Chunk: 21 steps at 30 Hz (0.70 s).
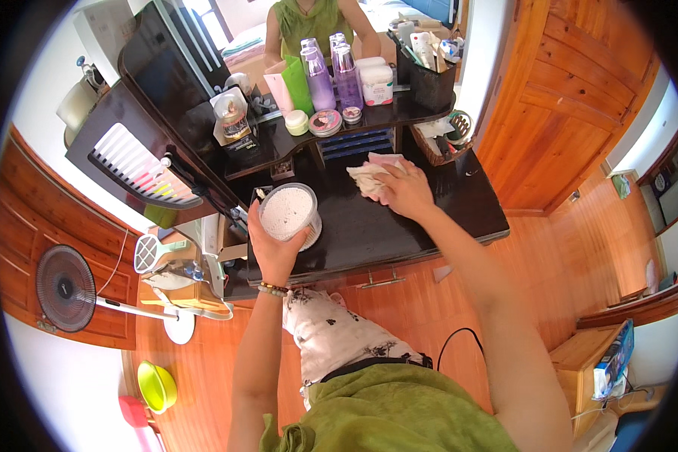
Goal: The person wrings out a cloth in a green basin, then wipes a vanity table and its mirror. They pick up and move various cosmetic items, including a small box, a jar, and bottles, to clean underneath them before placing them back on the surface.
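Note:
My left hand (274, 248) is wrapped around a clear round tub of cotton swabs (287, 212) at the left of the dark dressing table (367, 237). Whether the tub rests on the tabletop or is lifted, I cannot tell. Under my right hand (407, 189) is a crumpled pink and white cloth (373, 174), pressed on the tabletop below the raised shelf. Part of the cloth is hidden by my fingers. A small dark box (260, 195) shows just behind the tub.
Purple pump bottles (319, 82), small round jars (325, 122) and a black holder (432, 85) line the shelf (381, 116) before a mirror. A wicker basket (443, 141) stands at the right rear. Left are a fan (66, 288) and an electric swatter (152, 251).

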Motion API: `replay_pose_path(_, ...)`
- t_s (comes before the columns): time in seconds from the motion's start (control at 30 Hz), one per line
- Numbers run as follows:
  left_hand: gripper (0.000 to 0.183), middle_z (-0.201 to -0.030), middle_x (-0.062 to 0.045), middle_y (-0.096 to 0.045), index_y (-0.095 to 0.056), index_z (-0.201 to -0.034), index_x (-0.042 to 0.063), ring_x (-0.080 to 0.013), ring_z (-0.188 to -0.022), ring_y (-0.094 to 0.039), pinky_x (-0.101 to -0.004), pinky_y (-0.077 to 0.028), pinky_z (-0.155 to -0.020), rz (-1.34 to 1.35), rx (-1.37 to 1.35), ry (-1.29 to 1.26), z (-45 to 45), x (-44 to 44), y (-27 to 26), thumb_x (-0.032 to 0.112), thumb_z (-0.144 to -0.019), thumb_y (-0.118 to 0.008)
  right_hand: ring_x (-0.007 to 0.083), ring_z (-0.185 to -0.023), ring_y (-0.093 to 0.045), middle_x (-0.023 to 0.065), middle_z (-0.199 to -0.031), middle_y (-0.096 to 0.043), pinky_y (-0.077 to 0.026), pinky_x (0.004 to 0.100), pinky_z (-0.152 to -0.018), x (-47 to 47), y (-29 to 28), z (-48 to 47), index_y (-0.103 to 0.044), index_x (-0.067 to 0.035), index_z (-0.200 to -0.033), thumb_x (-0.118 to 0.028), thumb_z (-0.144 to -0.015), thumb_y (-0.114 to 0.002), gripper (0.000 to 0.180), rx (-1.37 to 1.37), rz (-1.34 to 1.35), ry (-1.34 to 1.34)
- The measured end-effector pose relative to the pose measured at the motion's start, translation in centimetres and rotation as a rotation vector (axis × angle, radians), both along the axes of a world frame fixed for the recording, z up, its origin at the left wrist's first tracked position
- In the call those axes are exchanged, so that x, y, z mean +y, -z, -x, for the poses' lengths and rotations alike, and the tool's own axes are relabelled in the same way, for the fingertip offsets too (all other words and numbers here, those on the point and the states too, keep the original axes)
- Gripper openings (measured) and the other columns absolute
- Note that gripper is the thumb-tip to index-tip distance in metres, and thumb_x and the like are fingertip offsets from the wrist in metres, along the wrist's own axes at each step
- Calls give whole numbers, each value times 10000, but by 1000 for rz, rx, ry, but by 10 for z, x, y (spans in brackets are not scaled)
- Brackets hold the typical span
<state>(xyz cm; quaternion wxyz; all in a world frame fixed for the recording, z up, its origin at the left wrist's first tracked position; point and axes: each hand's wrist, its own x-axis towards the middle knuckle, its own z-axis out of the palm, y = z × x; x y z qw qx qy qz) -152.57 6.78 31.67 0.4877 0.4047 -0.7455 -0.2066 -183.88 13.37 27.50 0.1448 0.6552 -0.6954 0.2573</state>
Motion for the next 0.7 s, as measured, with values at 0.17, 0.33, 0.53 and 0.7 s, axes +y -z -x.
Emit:
replay_pose_path(0.17, 1036, -1307, -170, -470, -342, -1411, -6, -287, -1199, -497, -393, -399, -1042, 87, -69, -40, 19, -6, -6, 196, -569, -911, 333, -1314, -435, 17, -1306, -596, -342, 540, -1055, -18, 7, -41, -706, -269, -1117, -294, -792, -639, 333, 37, 32, -30)
replay_pose_path(0.33, 1029, -1344, -187, -463, -356, -1410, 1, -324, -1231, -481, -402, -386, -1057, 60, -59, -40, 24, -13, -2, 223, -571, -910, 331, -1322, -426, 5, -1350, -561, -362, 517, -1050, 48, -10, -58, -691, -268, -1128, -235, -787, -679, 342, -18, 15, -240)
replay_pose_path(0.53, 1049, -1373, -205, -442, -350, -1423, 36, -360, -1262, -449, -430, -382, -1065, -8, -93, -37, 40, -16, -4, 224, -554, -908, 350, -1285, -463, 25, -1307, -595, -374, 516, -1029, 81, -11, 6, -675, -249, -1164, -212, -787, -675, 379, -1, -12, -95)
replay_pose_path(0.7, 1097, -1402, -222, -396, -342, -1443, 129, -392, -1299, -404, -496, -376, -1048, 23, -193, -97, 47, -18, -8, 317, -532, -923, 372, -1287, -454, 56, -1295, -600, -352, 530, -1043, 73, -10, 4, -691, -223, -1156, -195, -833, -645, 328, -2, 17, 76)
